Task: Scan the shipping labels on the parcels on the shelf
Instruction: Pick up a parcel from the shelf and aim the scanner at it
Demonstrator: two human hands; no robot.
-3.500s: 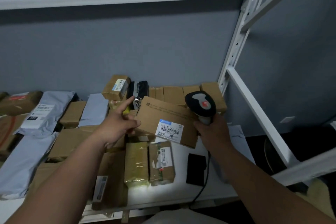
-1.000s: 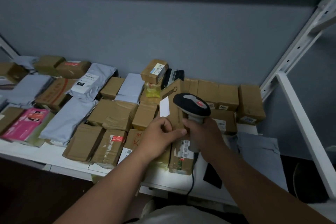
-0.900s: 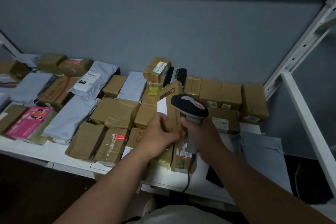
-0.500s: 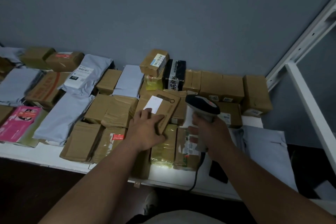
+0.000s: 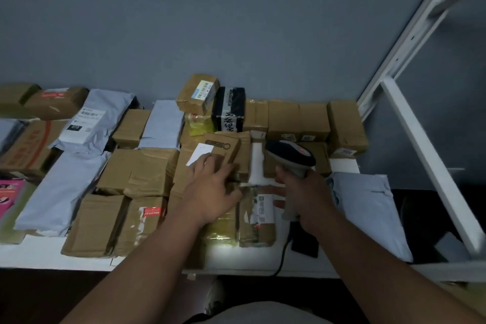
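Parcels — crowding white shelf

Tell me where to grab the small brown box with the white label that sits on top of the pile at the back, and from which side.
Take the small brown box by its two long side faces, coming down from above and the front. It sits tilted on top of the yellow packet, so its sides are free, while the black box crowds its right end. Keep fingers off the label so it can be scanned.

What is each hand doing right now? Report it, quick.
Left hand: open, fingers flat on the cardboard parcel with the white label.
Right hand: closed around the barcode scanner handle.
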